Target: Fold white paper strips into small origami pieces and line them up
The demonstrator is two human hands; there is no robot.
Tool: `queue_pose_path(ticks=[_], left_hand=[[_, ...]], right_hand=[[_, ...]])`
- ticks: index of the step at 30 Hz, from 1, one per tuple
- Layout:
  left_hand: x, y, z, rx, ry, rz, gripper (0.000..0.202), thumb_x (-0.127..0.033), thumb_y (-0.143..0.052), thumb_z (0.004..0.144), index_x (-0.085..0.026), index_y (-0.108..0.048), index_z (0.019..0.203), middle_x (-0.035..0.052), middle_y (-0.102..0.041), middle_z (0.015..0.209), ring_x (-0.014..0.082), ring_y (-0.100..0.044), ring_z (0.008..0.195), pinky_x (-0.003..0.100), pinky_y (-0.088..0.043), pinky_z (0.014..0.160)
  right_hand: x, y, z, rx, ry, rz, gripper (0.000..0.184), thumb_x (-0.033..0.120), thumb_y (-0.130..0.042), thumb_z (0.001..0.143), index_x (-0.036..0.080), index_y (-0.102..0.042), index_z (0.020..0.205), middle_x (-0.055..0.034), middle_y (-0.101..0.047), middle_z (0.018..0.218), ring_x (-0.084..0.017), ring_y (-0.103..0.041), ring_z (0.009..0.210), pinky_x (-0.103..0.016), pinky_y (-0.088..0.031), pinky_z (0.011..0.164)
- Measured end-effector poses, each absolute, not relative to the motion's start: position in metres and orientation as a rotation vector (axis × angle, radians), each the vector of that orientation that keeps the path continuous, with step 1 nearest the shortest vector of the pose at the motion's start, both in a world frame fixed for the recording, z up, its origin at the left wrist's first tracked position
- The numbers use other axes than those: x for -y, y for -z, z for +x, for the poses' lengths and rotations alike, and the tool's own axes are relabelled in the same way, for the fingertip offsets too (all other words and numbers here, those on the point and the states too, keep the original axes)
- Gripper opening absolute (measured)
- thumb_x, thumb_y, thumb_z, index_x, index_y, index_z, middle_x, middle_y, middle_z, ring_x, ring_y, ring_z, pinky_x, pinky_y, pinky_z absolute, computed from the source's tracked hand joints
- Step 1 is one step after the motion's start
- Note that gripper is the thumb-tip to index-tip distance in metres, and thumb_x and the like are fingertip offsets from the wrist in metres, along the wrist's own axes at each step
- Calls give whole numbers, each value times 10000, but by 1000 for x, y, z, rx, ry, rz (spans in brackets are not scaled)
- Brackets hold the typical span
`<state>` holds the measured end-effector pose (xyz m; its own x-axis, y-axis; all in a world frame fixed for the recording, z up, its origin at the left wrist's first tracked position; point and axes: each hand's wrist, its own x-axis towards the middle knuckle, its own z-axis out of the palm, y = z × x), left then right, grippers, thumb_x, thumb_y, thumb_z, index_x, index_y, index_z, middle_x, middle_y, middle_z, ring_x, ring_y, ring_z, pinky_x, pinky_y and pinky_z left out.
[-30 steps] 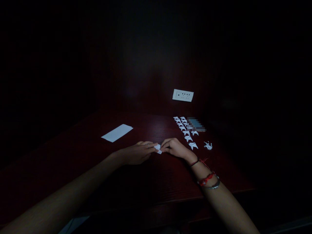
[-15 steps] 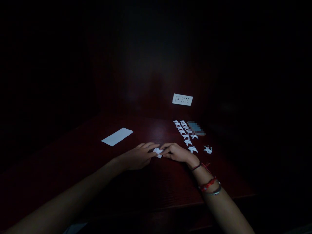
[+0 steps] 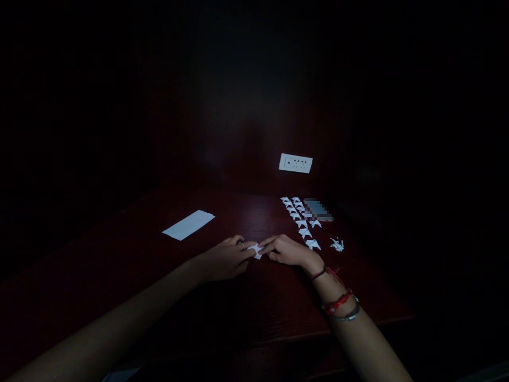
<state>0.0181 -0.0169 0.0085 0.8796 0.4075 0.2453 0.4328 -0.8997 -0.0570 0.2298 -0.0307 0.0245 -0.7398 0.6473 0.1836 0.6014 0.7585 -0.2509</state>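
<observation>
A small white piece of folded paper (image 3: 257,254) lies on the dark red table between my hands. My left hand (image 3: 229,258), with a ring on one finger, presses its fingertips on the paper's left side. From the other side, my right hand (image 3: 287,249) pinches at the right edge with bent fingers. Its wrist carries several bracelets. The fingers cover parts of the paper, so its full shape is hidden. To the right, several folded white paper shapes (image 3: 301,225) lie in slanting rows.
White paper strips or sheets (image 3: 189,225) lie to the left on the table (image 3: 131,239). A blurred-out phone-like object (image 3: 318,209) rests beside the folded shapes, with a small heap of paper scraps (image 3: 338,244) nearer me. A socket panel (image 3: 296,163) is on the back wall.
My left fingers have drawn in, with the upper ones now curled instead of stretched over the paper. My right fingertips have moved slightly left on it. The whole view has shifted a little.
</observation>
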Motion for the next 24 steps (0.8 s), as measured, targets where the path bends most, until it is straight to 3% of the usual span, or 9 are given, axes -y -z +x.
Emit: queue_pose_path(ticks=[5,10,15,24], left_hand=[[15,-7,17,704,339,-2941,278,-295,-349,809,-265,-432,1072,13,-376,1203,246,-346,1027,372,-316,810],[15,-6,18,677,350,-2910,270,-283,-365,804,-247,-447,1059,19,-320,1255,278,-231,1133,413,-242,876],[14,-9,19,675,305,-2988,286,-284,-350,813,-258,-415,1090,7,-373,1222,238,-304,1102,377,-264,862],[14,-12,22,669,289,-3040,268,-266,-360,804,-267,-427,1064,4,-387,1200,206,-356,1053,354,-282,847]], right_hand=[[31,-26,229,2699,-245,-970,320,55,-414,694,184,-596,923,-25,-566,1011,-111,-500,947,-240,-347,859],[28,-24,232,2649,-304,-922,286,60,-418,704,175,-600,893,-23,-578,977,-103,-506,929,-225,-353,841],[24,-19,235,2586,-360,-923,254,79,-438,714,175,-594,889,-21,-588,945,-100,-523,880,-221,-373,801],[19,-12,228,2511,-137,-1033,224,117,-442,744,164,-607,888,-38,-568,807,-97,-510,737,-200,-375,697]])
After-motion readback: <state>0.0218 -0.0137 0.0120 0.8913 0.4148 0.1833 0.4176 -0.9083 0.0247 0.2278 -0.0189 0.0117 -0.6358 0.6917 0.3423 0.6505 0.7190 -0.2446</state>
